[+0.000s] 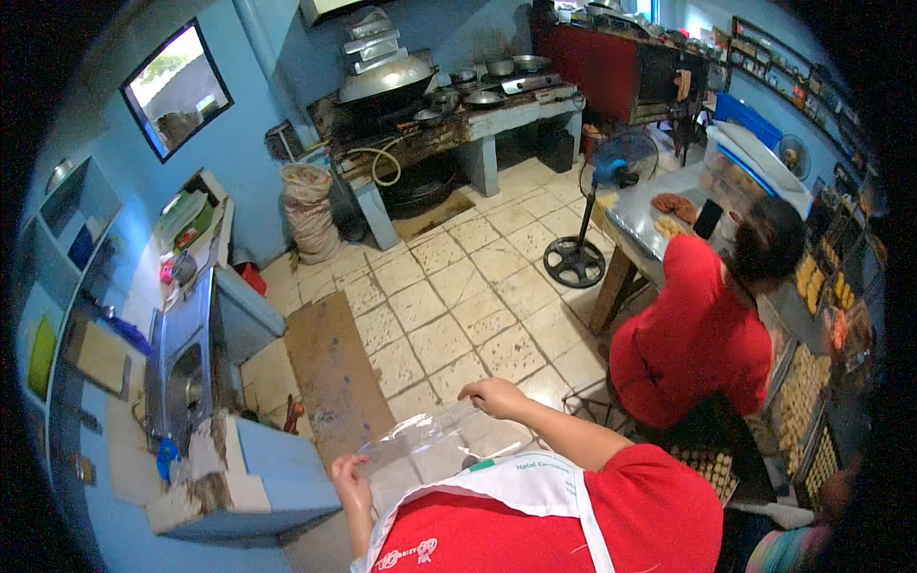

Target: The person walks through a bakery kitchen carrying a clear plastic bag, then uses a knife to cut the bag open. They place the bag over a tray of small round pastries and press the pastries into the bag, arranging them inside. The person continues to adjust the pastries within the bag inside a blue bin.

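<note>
A clear, shiny plastic sheet (420, 447) stretches in front of my white apron (535, 489); whether it is a flat sheet or a bag I cannot tell. My left hand (352, 485) pinches its left edge, low by my body. At its upper right corner, my right hand (496, 397) is closed on the plastic, fingers bent and the wrist turned inward. The sheet hangs loosely between both hands, with glare on its folds, and the floor shows through it.
A person in a red shirt (683, 334) works close on my right, beside a metal table (635, 205) and trays of small dough pieces (804, 392). A black-based stand fan (574, 262) stands ahead. On the left are a sink (188, 377) and a brown floor mat (334, 368).
</note>
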Demonstrator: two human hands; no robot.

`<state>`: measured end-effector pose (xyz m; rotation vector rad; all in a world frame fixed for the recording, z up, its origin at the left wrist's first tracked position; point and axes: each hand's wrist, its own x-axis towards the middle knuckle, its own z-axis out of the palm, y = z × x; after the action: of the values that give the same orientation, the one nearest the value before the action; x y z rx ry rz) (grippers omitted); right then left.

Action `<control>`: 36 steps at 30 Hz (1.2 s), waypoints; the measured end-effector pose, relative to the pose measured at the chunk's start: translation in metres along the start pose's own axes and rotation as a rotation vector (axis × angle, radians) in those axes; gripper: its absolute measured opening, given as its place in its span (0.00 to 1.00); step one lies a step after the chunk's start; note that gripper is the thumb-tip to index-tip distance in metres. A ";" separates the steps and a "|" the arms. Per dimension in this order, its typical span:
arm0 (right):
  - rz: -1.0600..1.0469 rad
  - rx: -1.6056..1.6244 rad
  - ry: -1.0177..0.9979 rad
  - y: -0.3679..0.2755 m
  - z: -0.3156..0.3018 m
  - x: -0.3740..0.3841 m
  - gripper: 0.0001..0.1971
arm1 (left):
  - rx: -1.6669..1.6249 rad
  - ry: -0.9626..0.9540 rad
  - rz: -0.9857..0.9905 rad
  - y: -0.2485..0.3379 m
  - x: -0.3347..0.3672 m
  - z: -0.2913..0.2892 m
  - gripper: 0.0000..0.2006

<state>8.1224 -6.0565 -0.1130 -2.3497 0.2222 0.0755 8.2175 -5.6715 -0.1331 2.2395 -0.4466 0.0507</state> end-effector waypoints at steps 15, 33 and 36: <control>0.393 0.415 0.487 0.283 -0.147 0.309 0.14 | -0.194 -0.392 0.507 0.192 0.527 0.258 0.20; 0.421 0.120 0.486 0.462 -0.548 0.673 0.13 | -0.075 -0.549 0.334 0.262 1.046 0.618 0.13; 0.554 0.243 0.676 0.516 -0.586 0.653 0.14 | -0.025 -0.643 0.608 0.389 1.118 0.697 0.12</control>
<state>8.6632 -6.9188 -0.1347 -1.9328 1.1371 -0.4584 9.0565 -6.7592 -0.0971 1.9790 -1.4492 -0.3645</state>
